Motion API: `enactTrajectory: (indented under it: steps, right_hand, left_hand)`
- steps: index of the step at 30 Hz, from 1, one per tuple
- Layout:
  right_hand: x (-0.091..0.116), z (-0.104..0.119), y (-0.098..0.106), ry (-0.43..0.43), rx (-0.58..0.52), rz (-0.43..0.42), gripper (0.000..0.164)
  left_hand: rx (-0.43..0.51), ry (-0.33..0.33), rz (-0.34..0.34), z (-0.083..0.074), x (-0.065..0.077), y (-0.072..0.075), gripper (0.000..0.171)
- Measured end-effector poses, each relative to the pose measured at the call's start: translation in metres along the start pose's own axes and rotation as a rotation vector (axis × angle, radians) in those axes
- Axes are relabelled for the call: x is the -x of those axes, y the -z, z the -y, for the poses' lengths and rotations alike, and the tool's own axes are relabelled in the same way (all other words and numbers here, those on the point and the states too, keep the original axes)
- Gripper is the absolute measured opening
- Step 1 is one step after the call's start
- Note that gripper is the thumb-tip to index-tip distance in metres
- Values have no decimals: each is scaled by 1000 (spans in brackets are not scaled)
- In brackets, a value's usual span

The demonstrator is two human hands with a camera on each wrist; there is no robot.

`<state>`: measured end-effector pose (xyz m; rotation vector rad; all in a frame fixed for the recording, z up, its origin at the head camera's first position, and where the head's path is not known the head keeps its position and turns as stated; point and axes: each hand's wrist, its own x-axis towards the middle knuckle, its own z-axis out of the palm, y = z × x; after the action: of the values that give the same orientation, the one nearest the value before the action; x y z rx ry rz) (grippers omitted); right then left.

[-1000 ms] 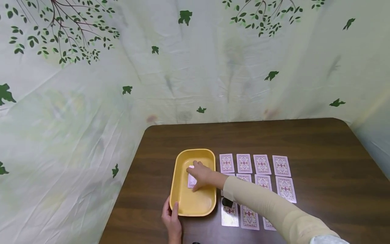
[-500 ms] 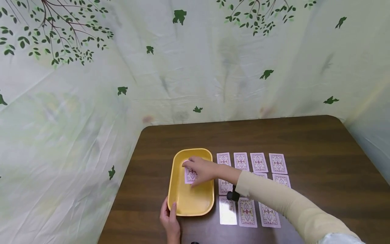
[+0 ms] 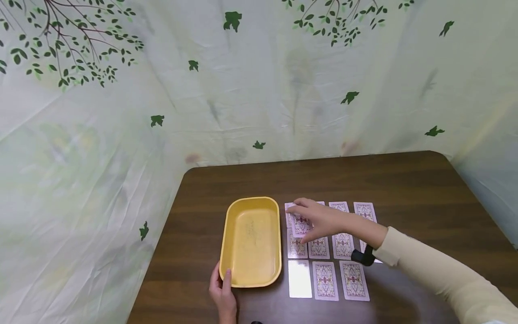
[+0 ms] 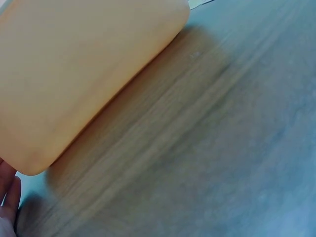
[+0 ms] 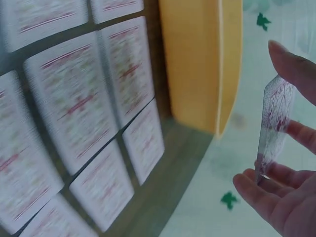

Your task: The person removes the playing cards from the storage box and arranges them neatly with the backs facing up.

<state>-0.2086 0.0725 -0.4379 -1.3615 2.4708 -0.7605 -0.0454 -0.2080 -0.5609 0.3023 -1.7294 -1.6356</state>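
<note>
A playing card point(image 3: 300, 227), its red-and-white patterned back showing, is pinched between the thumb and fingers of my right hand point(image 3: 322, 220). That hand hovers over the upper left of the laid-out cards, overlapping some of them. In the right wrist view the held card point(image 5: 275, 118) is seen nearly edge-on. My left hand point(image 3: 224, 299) grips the yellow tray point(image 3: 251, 263) at its near left corner, thumb on the rim and fingers along the outside wall. Only a bit of the left fingers point(image 4: 12, 195) shows in the left wrist view.
Rows of face-down cards point(image 3: 325, 281) lie right of the tray on the brown wooden table point(image 3: 425, 193). One near-left card point(image 3: 300, 279) is washed out by glare. Behind the table hangs a pale curtain point(image 3: 263, 103) with printed leaves.
My right hand has lifted the card out of the yellow tray and carried it right, over the laid-out cards. My left hand keeps its grip on the tray.
</note>
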Motion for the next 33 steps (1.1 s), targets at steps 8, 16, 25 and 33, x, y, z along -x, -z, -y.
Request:
enactTrajectory:
  steps: [8, 16, 25, 33]
  right_hand:
    - [63, -11, 4, -132, 49, -21, 78]
    - [123, -20, -17, -143, 74, -110, 76]
    - [175, -20, -56, -101, 204, -246, 79]
    - [209, -14, -82, -110, 237, -345, 74]
  left_hand:
    - [17, 15, -13, 8, 2, 0, 32]
    - [-4, 31, -19, 11, 4, -1, 32]
    - [37, 17, -34, 11, 3, -2, 32]
    - [85, -9, -40, 14, 5, -3, 32]
